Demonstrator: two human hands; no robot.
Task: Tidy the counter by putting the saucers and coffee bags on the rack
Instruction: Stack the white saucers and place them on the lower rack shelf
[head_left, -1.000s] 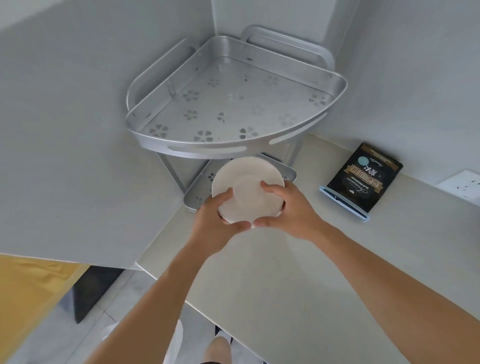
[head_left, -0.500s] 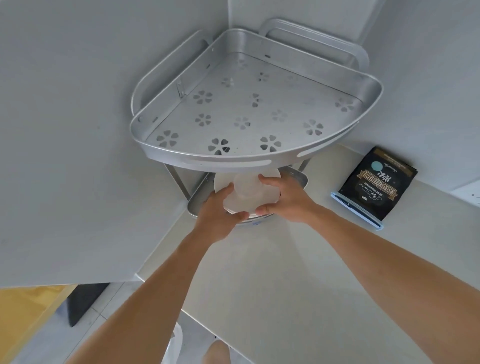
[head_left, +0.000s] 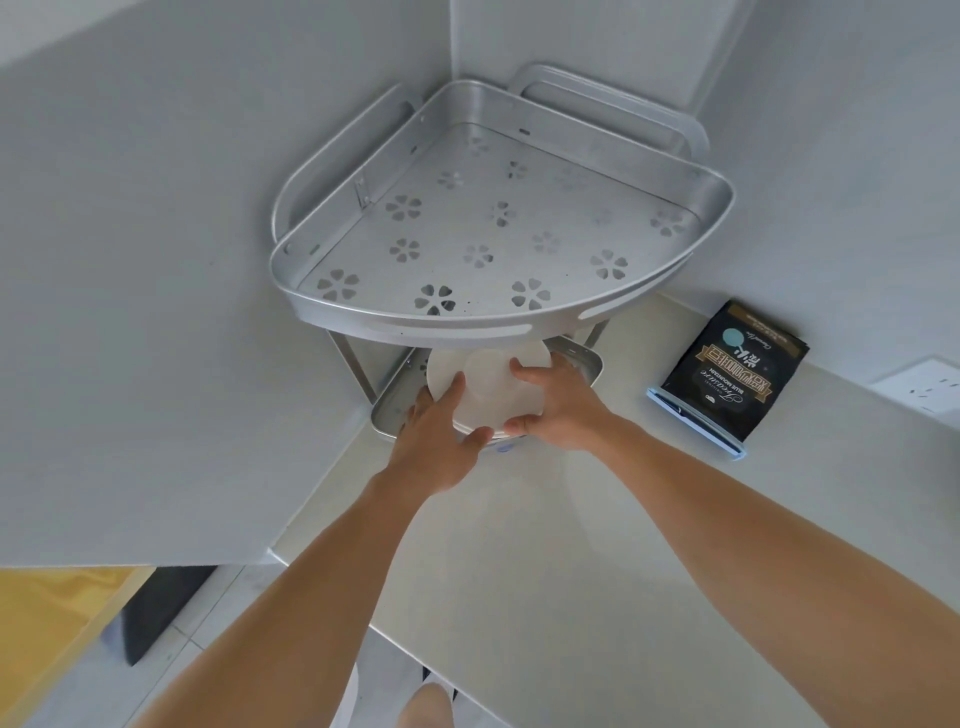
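Left hand (head_left: 434, 441) and right hand (head_left: 558, 410) both clamped on rim of white saucer stack (head_left: 488, 387), fingers curled around opposite edges. Stack sits at lower tier (head_left: 587, 366) of rack, far edge hidden beneath upper tier (head_left: 498, 244) (count of saucers unclear). Coffee bag (head_left: 732, 374) flat on surface (head_left: 597, 545), right of right hand, apart.

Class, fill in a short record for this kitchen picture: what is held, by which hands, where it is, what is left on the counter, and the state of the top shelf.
Held: stack of white saucers
Hands: left hand and right hand, one each side
Place: at lower shelf of corner rack
Top shelf: bare
On counter: black coffee bag, lying flat
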